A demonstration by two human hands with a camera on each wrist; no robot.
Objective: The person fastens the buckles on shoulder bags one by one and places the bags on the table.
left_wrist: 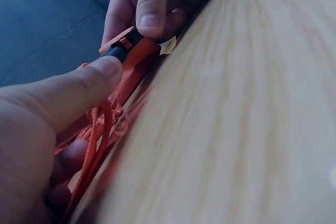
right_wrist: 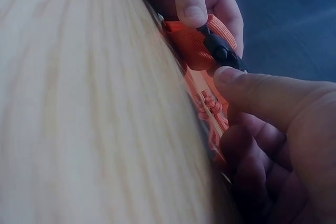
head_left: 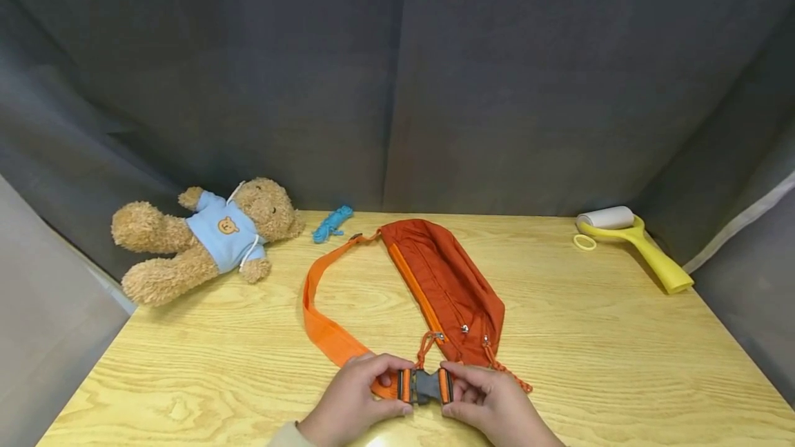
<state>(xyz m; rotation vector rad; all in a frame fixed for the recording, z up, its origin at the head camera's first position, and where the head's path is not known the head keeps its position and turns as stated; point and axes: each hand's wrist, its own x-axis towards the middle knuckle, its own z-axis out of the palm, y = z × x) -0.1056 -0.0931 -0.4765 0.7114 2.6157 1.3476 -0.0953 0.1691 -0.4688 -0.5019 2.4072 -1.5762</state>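
Observation:
An orange-red waist bag (head_left: 444, 281) lies on the table, its orange strap (head_left: 329, 330) looping out to the left. At the table's front, a dark side-release buckle (head_left: 427, 386) sits between both hands, its two halves together. My left hand (head_left: 355, 399) pinches the buckle's left end between thumb and fingers. At the opposite end, my right hand (head_left: 497, 402) pinches the other half. Up close, the left wrist view shows the thumb on the dark buckle (left_wrist: 116, 52). Orange zipper cords (right_wrist: 210, 106) hang below the hands in the right wrist view.
A teddy bear (head_left: 226, 236) in a blue top lies at the back left, beside a bundle of blue cord (head_left: 332, 223). At the back right are a lint roller (head_left: 652, 250) with a yellow handle and a yellow ring (head_left: 584, 242). Dark curtains (head_left: 397, 88) stand behind the table.

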